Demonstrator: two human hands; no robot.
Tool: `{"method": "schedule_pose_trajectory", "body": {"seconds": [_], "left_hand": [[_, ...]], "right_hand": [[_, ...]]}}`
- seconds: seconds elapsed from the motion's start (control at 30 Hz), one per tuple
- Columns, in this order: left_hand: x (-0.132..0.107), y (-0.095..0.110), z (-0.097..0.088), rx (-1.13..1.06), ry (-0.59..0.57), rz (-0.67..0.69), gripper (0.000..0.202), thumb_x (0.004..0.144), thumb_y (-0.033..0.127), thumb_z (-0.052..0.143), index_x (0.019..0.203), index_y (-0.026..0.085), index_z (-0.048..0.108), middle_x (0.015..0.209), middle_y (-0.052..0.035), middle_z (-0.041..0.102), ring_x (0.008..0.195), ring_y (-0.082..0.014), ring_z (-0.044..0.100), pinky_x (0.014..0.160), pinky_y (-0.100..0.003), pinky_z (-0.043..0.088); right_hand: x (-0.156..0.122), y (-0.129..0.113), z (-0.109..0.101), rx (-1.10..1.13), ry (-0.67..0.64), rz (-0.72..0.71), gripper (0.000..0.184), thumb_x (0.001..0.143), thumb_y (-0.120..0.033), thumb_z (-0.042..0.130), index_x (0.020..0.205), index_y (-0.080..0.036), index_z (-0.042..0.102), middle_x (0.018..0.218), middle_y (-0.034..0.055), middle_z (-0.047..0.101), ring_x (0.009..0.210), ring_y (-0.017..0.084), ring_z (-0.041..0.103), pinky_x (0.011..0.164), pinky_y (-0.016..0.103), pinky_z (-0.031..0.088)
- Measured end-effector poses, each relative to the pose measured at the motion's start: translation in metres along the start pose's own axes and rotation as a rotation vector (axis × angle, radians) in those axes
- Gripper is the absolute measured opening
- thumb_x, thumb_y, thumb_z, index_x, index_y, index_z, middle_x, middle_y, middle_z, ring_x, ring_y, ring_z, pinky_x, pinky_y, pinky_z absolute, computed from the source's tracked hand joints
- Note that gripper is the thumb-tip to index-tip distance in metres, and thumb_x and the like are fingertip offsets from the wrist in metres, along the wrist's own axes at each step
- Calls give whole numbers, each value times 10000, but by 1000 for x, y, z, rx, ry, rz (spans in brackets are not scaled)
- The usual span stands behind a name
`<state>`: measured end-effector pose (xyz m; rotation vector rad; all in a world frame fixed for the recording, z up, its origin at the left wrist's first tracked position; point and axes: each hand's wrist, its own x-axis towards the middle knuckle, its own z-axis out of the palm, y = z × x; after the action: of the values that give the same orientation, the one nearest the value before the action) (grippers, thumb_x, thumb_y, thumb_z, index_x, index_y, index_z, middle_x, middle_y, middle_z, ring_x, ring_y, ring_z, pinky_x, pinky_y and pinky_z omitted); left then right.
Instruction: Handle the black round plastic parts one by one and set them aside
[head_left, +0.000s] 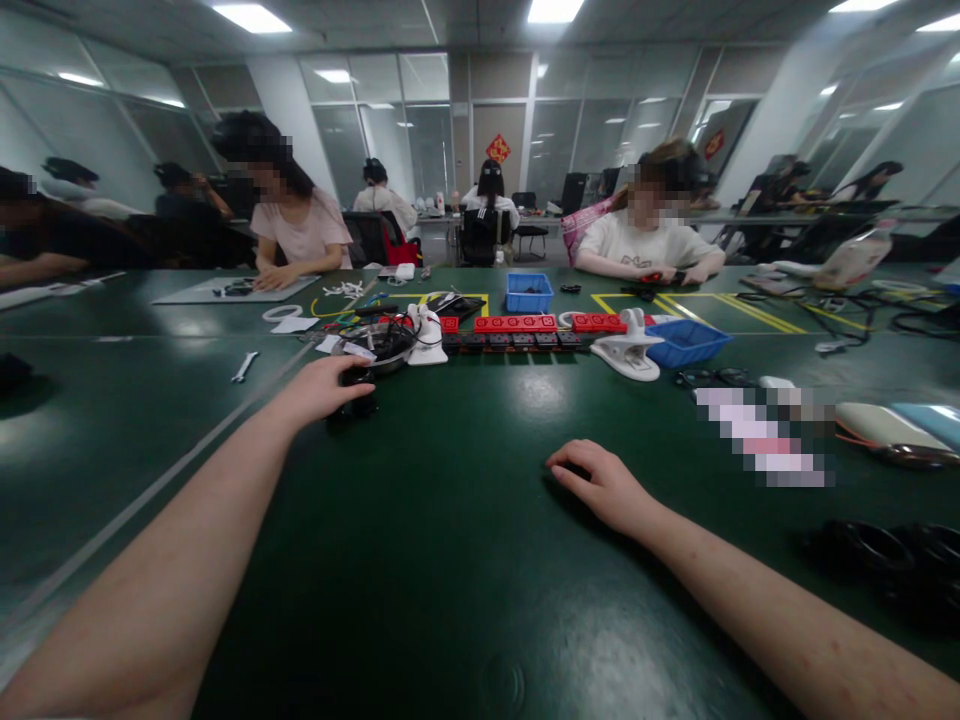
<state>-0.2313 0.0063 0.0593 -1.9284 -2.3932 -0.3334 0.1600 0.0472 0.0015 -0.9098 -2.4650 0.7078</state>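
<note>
My left hand reaches forward at the left, its thumb and fingers closed around a small black round part on the green table. The fingers partly cover this part, so its exact kind cannot be made out. Just beyond it lies a dark round tray with black cables and pieces of paper. My right hand rests on the table right of the middle, loosely curved, with a gap between thumb and fingers. Nothing shows in it.
Red socket strips run across the table between a white clip stand and another white clip base. Blue bins stand behind and beside them. A wrench lies left; several black rings lie right. Co-workers sit opposite.
</note>
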Motion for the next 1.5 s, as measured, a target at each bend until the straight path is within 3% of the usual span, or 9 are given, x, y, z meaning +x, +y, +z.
{"method": "schedule_pose_trajectory", "body": {"seconds": [0.27, 0.53, 0.8, 0.97, 1.2, 1.37, 1.5], "left_hand": [[3, -5, 7, 75, -112, 28, 453, 693, 362, 574, 1126, 231, 548, 1188, -32, 558, 1063, -233, 521, 913, -286, 378], [6, -7, 20, 157, -148, 21, 427, 701, 349, 585, 1116, 252, 554, 1148, -32, 588, 1031, -243, 547, 882, -279, 397], [8, -7, 21, 219, -154, 40, 438, 714, 350, 577, 1134, 230, 547, 1149, -65, 588, 1024, -267, 552, 850, -300, 406], [5, -6, 23, 238, -130, 49, 414, 724, 333, 568, 1124, 228, 551, 1152, -74, 587, 1050, -281, 532, 890, -347, 371], [2, -5, 17, 230, -80, 67, 505, 715, 401, 589, 1178, 223, 493, 1236, -109, 515, 1140, -315, 442, 964, -519, 242], [-3, 16, 1, 221, -10, 127, 472, 768, 423, 529, 1165, 170, 498, 1209, -149, 524, 1133, -329, 441, 968, -561, 206], [-18, 62, -5, 197, 71, 240, 465, 816, 443, 462, 1207, 191, 449, 1264, -106, 475, 1173, -288, 400, 1020, -527, 120]], "right_hand": [[1, 0, 0, -11, -3, -10, 167, 816, -266, 461, 837, -189, 608, 850, 54, 618, 831, 190, 538, 775, 350, 414], [1, 0, 0, -15, -14, -10, 170, 823, -267, 458, 842, -189, 608, 857, 54, 613, 838, 190, 534, 781, 350, 413], [0, 0, 2, -22, -9, -12, 174, 825, -269, 461, 844, -177, 608, 858, 55, 612, 837, 185, 531, 782, 349, 413], [0, -2, 2, -33, -5, -7, 176, 825, -263, 461, 841, -170, 610, 855, 56, 613, 838, 181, 533, 786, 343, 409], [1, 1, 3, -43, -6, -18, 181, 824, -263, 462, 847, -164, 612, 855, 57, 612, 831, 180, 533, 780, 340, 407], [0, 1, 2, -29, 4, -18, 160, 819, -249, 475, 834, -170, 613, 849, 52, 612, 831, 178, 533, 786, 337, 403], [-1, 1, 0, -16, 11, -28, 145, 818, -244, 486, 824, -172, 612, 841, 47, 612, 826, 172, 533, 785, 328, 401]]}}
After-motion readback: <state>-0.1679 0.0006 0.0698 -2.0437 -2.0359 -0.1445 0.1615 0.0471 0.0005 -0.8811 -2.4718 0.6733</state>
